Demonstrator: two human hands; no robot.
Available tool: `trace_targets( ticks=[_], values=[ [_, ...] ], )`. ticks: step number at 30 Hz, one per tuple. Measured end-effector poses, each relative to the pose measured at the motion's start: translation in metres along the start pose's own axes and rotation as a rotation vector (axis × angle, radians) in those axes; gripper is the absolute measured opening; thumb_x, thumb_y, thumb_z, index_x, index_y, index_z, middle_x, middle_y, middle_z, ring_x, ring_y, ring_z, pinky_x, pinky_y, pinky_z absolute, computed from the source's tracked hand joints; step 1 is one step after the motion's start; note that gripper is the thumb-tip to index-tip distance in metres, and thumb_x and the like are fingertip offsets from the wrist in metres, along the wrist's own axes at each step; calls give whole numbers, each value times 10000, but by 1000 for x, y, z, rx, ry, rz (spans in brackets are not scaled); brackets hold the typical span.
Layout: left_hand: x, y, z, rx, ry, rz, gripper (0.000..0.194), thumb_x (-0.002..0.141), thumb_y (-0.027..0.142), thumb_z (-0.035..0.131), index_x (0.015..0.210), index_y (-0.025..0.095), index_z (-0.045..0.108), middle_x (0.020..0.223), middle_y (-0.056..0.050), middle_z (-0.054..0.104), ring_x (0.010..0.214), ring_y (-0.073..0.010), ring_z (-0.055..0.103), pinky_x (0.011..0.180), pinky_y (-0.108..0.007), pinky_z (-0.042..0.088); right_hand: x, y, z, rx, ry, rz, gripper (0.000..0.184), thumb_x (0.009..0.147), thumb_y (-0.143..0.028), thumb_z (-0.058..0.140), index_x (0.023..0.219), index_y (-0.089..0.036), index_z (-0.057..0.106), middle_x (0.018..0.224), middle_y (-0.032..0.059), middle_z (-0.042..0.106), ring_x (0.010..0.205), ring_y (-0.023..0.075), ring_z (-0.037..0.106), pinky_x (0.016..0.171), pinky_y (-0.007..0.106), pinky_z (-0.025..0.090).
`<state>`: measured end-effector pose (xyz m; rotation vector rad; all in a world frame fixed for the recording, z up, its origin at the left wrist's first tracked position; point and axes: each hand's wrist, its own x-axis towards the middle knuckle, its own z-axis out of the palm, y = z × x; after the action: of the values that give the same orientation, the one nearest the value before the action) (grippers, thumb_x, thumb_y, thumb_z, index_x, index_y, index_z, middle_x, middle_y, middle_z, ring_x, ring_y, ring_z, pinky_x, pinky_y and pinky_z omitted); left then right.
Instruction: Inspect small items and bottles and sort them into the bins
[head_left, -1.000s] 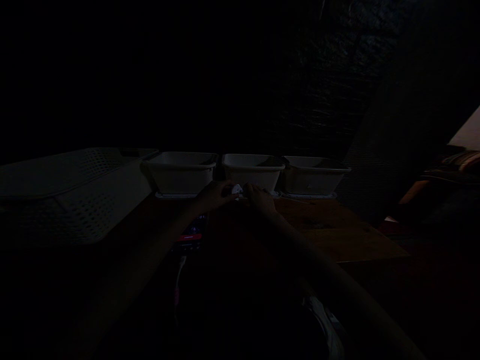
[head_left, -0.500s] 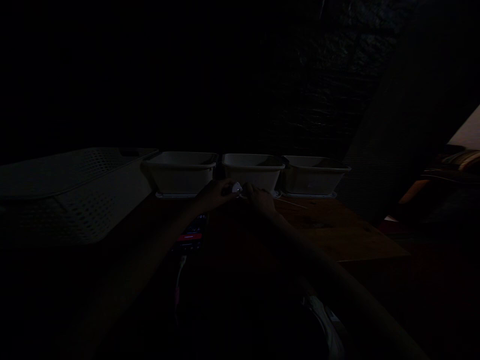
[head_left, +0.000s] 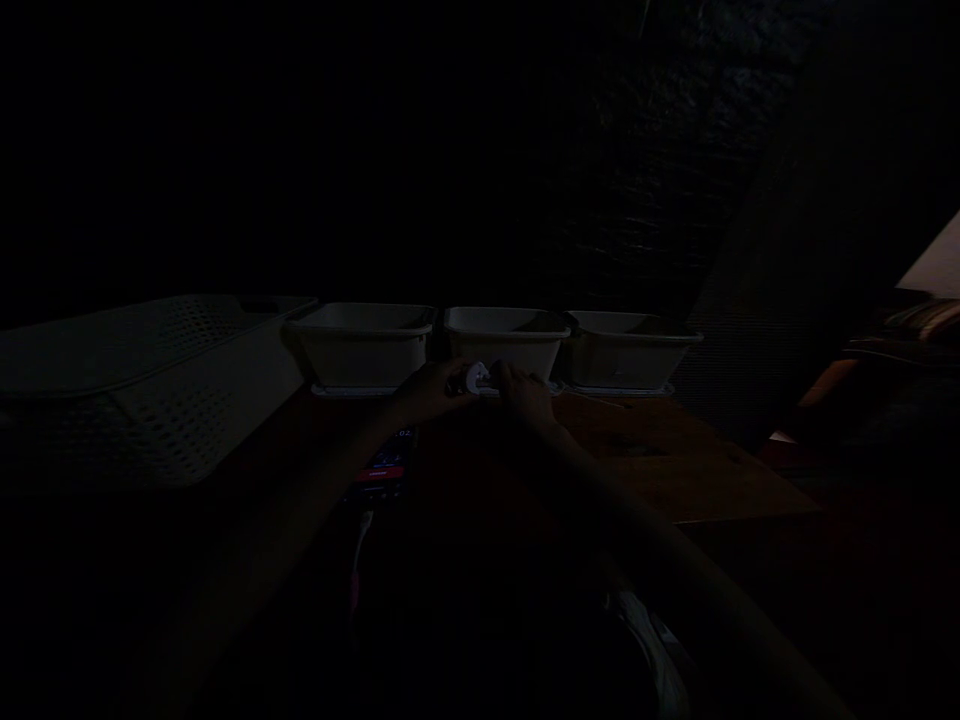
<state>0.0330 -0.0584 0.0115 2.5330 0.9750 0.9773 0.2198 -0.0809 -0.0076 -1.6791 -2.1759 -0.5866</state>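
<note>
The scene is very dark. My left hand (head_left: 437, 388) is closed on a small, pale, rounded object (head_left: 475, 377), whose kind I cannot make out. My right hand (head_left: 525, 393) meets it from the other side, with bent fingertips close against the object's right edge. Whether those fingers grip a part of it is too dim to tell. Both hands are above the wooden table, just in front of the middle white tub (head_left: 506, 345).
A left white tub (head_left: 367, 350) and a right white tub (head_left: 630, 355) flank the middle one. A perforated white basket (head_left: 225, 390) stands at far left. Below my left forearm lies a lit phone (head_left: 382, 475) with a cable (head_left: 361, 540). The wooden table (head_left: 675, 470) ends at right.
The pale object has turned a little, showing more of its face and a dark notch. My right hand has shifted slightly to the right. The phone's display has changed.
</note>
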Motion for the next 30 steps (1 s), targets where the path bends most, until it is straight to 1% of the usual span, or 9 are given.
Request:
trace_targets(
  ticks=[3,8,13,18,21,25,30],
  values=[
    [0,3,-1,16,-13,2,502,752,362,639,1193,162,505,1056,-80,649,901,-179,624,757,-278,486,1,0,-1,-32,-13,13,278,926,-214,284,1172,-168,404,1133,132,591,923,217,604,784,317,391],
    [0,3,-1,37,-15,19,494,756,326,633,1202,160,500,1067,-74,646,913,-176,619,771,-278,481,1,-1,-2,-31,-16,21,265,927,-222,289,1159,-183,412,1132,114,594,923,218,606,765,317,399],
    [0,0,-1,44,-24,21,518,752,303,634,1229,165,484,1091,-81,640,943,-182,617,788,-284,477,-1,-1,-1,-8,-15,25,268,921,-302,336,1152,-179,396,1126,134,594,918,213,605,757,302,393],
    [0,-2,0,61,-25,40,510,772,319,608,1242,169,479,1086,-83,641,931,-180,617,768,-278,476,-1,1,3,34,24,9,319,896,-398,380,1116,-169,409,1101,128,605,887,226,612,732,308,400],
    [0,-4,1,74,-25,43,497,781,310,590,1246,178,477,1064,-73,646,910,-174,619,752,-272,470,-1,2,4,55,20,-9,351,875,-419,415,1121,-168,404,1106,125,604,888,230,614,735,310,406],
    [0,-4,0,107,-18,34,479,785,319,573,1237,187,486,1000,-56,656,840,-167,621,698,-260,461,-2,0,1,61,-14,3,400,847,-434,466,1140,-170,397,1118,126,599,892,232,617,727,302,419],
    [0,-2,0,112,-10,48,472,790,324,566,1234,187,481,984,-53,653,831,-160,616,688,-250,452,-2,-2,-3,119,-42,-1,400,859,-430,440,1165,-178,388,1145,112,594,883,226,628,700,297,435]
  ],
)
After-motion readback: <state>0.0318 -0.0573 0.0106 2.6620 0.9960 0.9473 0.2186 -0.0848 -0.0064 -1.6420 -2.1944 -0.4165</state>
